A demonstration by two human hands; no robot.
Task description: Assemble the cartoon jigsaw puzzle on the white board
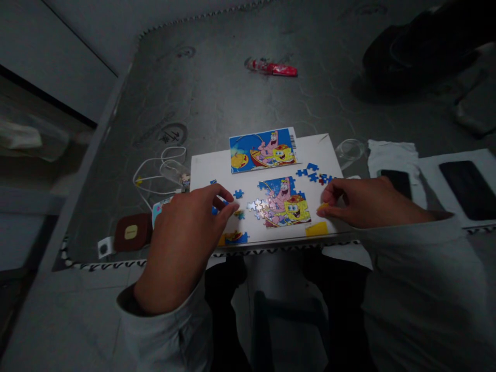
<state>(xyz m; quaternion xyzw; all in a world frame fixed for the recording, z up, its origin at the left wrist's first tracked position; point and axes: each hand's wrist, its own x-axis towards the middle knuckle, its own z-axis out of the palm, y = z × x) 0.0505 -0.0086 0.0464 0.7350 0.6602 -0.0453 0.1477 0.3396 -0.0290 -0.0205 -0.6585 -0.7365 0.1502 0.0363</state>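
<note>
On the desk (217, 111) there's a white board (209, 168) carrying the part-built puzzle (289, 202), glossy and ragged down its left side, so I'd call this the piece-fitting stage. Left hand's (191, 219) grip is nearly closed, can't tell on what; right hand (374, 200) pinches a small yellow piece (323, 207), which probably needs its tabs lined up next.

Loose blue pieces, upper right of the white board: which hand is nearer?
Right. The right hand is close by those blue pieces, to their near right; the left hand is farther, left of the assembled section.
</note>
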